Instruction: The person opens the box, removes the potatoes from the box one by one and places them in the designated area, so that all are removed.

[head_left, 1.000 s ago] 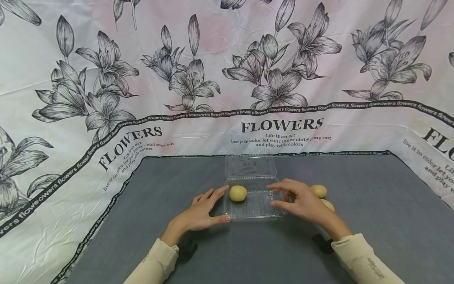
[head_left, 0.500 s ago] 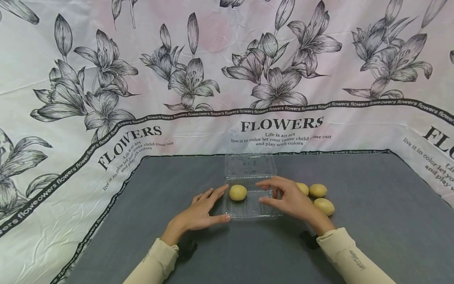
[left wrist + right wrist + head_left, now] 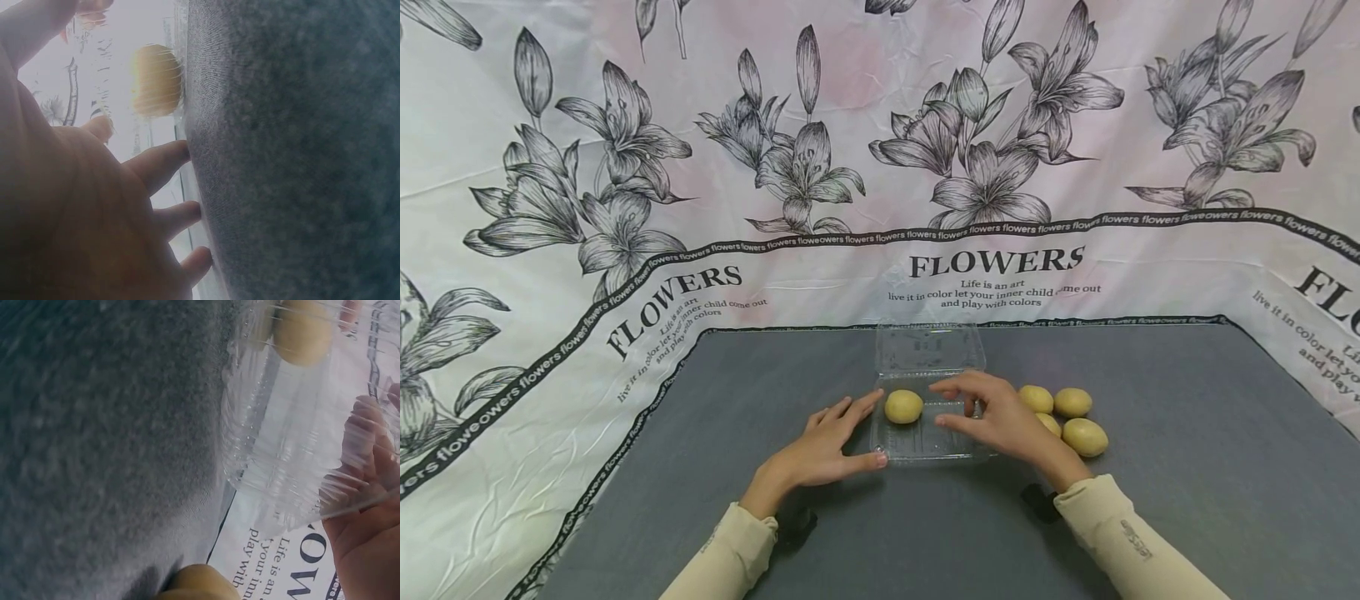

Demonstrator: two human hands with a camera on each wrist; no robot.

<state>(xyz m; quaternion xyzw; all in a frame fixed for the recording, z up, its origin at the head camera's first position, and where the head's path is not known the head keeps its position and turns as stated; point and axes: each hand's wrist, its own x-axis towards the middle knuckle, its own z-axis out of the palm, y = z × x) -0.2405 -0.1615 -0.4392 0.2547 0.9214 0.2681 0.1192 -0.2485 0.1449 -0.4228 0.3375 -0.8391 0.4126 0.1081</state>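
A clear plastic clamshell container point(image 3: 936, 457) lies with its lid point(image 3: 929, 348) raised at the back. A yellow, oval, lemon-like fruit point(image 3: 903, 407) sits inside it on the left. My left hand point(image 3: 826, 450) is spread along the container's left side, fingertips and thumb right at its rim. Over the container's right half is my right hand point(image 3: 992, 415), thumb and bent fingers apart with nothing between them. In the right wrist view, the fingers point(image 3: 362, 434) show through the clear wall, and the fruit point(image 3: 303, 334) is seen beyond it.
Several similar yellow fruits point(image 3: 1086, 437) lie grouped on the grey tabletop point(image 3: 1187, 467), just right of the container and partly behind my right hand. A white floral cloth point(image 3: 820, 283) hangs behind and at the sides of the table.
My right hand has moved left, farther over the container, uncovering more of the fruits on the right. The left hand, container and the fruit inside have stayed put.
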